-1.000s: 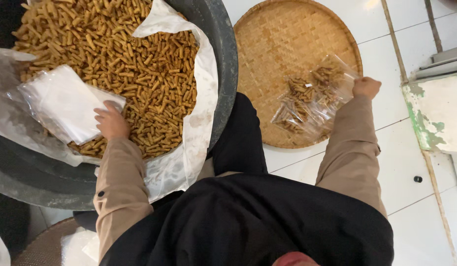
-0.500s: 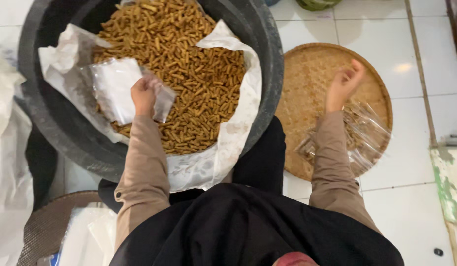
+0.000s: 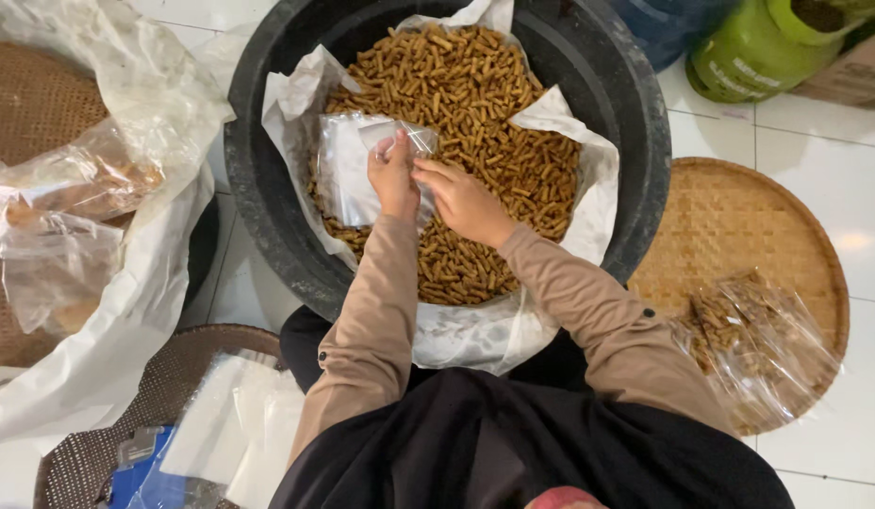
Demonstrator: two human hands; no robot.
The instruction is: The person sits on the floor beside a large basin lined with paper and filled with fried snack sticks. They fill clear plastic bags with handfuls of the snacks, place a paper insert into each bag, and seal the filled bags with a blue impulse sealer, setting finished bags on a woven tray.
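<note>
A black tub (image 3: 635, 123) lined with white paper (image 3: 569, 132) holds brown snack sticks (image 3: 485, 94). Over them, at about ten o'clock in the tub, lies an empty clear bag (image 3: 348, 174). The left hand (image 3: 392, 179) pinches its top edge; the right hand (image 3: 461, 198) pinches beside it. A filled bag (image 3: 758, 344) rests on a woven tray (image 3: 739, 226) at four o'clock.

The person wears a long-sleeved top in a light brown, tan shade. Both sleeves reach down to the wrists and lie in soft folds along the forearms. A small dark button sits on the left sleeve (image 3: 362, 358) near the elbow, and another on the right sleeve (image 3: 598, 320). Over the chest hangs a black garment (image 3: 513, 443), loose and plain. The legs are in black too.
</note>
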